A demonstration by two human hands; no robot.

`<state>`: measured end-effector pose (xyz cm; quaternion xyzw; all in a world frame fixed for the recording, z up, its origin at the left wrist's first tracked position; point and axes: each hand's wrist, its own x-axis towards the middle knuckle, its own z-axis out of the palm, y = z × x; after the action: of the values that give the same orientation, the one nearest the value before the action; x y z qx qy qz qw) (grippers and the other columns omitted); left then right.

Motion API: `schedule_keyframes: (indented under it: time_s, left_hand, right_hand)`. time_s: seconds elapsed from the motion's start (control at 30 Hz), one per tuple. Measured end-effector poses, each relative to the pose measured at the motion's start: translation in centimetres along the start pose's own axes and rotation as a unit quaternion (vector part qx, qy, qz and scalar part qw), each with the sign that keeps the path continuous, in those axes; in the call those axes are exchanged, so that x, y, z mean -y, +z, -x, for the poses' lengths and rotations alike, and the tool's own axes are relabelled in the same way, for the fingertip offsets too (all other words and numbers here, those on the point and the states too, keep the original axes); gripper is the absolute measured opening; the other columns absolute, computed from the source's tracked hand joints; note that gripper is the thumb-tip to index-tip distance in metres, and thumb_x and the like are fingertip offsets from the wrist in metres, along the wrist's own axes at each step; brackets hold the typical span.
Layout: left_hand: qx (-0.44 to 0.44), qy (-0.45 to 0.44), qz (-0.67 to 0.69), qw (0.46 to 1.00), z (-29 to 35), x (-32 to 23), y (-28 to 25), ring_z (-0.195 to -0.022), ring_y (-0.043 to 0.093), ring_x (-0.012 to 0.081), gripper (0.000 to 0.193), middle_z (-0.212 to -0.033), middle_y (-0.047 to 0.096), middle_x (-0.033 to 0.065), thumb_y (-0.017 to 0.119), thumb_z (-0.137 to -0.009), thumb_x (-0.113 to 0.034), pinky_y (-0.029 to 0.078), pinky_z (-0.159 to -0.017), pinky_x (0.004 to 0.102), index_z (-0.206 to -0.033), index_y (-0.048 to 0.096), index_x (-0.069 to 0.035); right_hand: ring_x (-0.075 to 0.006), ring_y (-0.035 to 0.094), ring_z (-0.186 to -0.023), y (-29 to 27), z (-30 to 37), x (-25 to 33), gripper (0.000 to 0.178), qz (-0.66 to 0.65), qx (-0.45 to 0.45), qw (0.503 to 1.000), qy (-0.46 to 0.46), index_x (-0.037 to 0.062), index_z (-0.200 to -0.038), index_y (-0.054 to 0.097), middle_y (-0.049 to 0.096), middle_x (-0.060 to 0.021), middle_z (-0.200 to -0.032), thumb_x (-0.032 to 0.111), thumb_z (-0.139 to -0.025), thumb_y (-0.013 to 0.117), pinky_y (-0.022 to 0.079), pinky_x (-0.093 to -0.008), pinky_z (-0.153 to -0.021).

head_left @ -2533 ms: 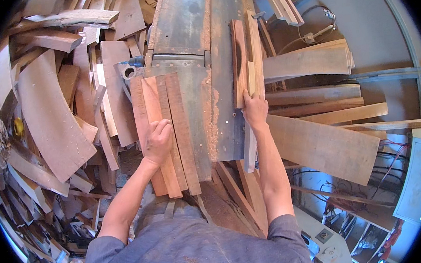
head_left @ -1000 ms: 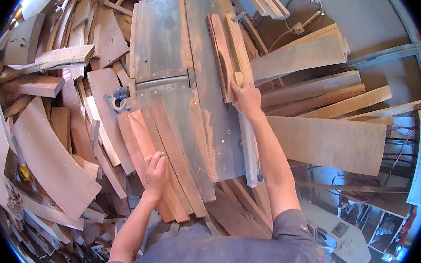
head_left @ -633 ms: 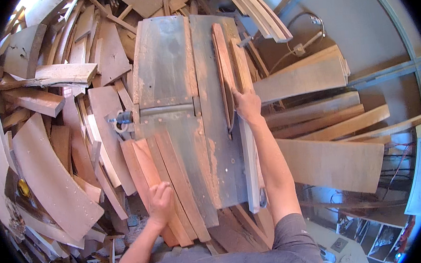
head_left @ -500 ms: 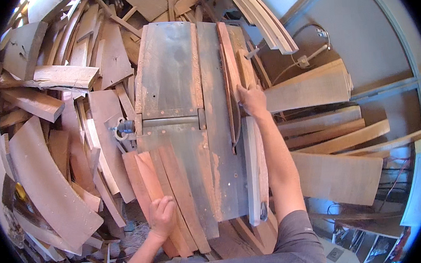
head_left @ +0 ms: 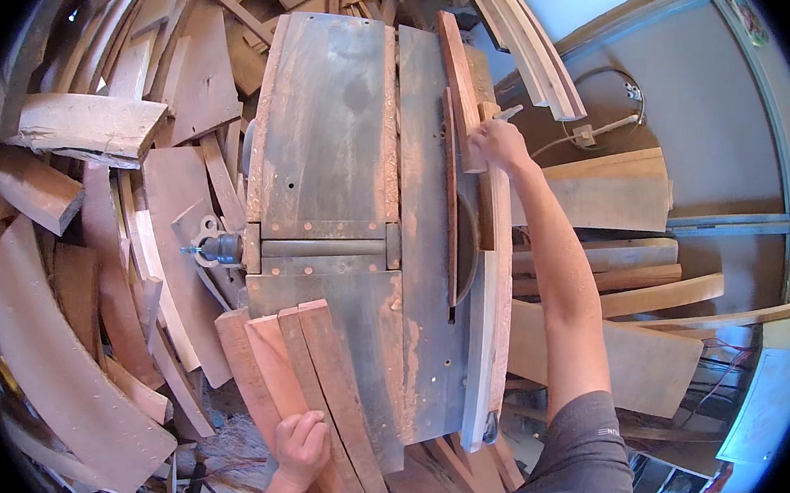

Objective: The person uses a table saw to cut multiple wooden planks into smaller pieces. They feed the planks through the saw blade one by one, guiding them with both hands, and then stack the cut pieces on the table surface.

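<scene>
At the near left of the metal machine table (head_left: 334,159), several wooden strips (head_left: 322,361) lie side by side. My left hand (head_left: 301,445) is closed over a paler, pinkish wooden strip (head_left: 275,360) among them, fingers curled at its near part. Farther off on the right, my right hand (head_left: 500,144) grips the near end of a reddish wooden strip (head_left: 459,72), which lies along the fence (head_left: 495,313). Just nearer to me is a dark, round saw blade (head_left: 468,246), with a thin brown strip (head_left: 451,188) along its left side. The fingertips of my right hand are partly hidden.
A cutter roller (head_left: 322,248) crosses the table's left part, with a drill chuck (head_left: 223,249) sticking out beside it. Boards and offcuts (head_left: 82,360) are heaped along the left. More boards (head_left: 602,191) lie at the right, near a cable and socket (head_left: 583,134).
My right hand has moved away from me along the fence, and the reddish strip has gone forward past the blade with it. My left hand stays on the strips; the view has shifted somewhat.
</scene>
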<state>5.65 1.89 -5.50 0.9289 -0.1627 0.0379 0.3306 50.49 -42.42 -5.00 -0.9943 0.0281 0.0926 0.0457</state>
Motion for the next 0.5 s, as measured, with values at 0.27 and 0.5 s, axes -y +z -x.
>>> schedule_keyframes:
  time_s: [0.27,0.5]
  left_hand:
    - [0.01,-0.017,0.028,0.999,-0.2,0.2,-0.5,-0.092,0.062,0.0234,0.016,-0.106,0.07,0.0029,0.074,-0.073,-0.002,0.049,-0.08,0.0347,-0.087,0.068,-0.008]
    - [0.011,-0.014,0.049,0.999,-0.1,0.3,-0.9,-0.093,0.062,0.0244,0.018,-0.108,0.07,0.0036,0.072,-0.073,-0.002,0.05,-0.081,0.0356,-0.09,0.069,-0.006]
  right_hand:
    - [-0.0352,0.071,-0.111,-0.5,-3.6,2.4,0.063,-0.017,0.057,0.985,0.162,0.0057,-0.125,0.068,0.073,-0.0194,-0.121,0.035,-0.071,0.08,0.056,-0.0454,-0.093]
    - [-0.0355,0.073,-0.096,-1.8,-3.1,-2.0,0.056,-0.167,0.005,0.962,0.217,-0.0039,-0.104,0.076,0.075,-0.0242,-0.101,0.041,-0.072,0.075,0.055,-0.0423,-0.083]
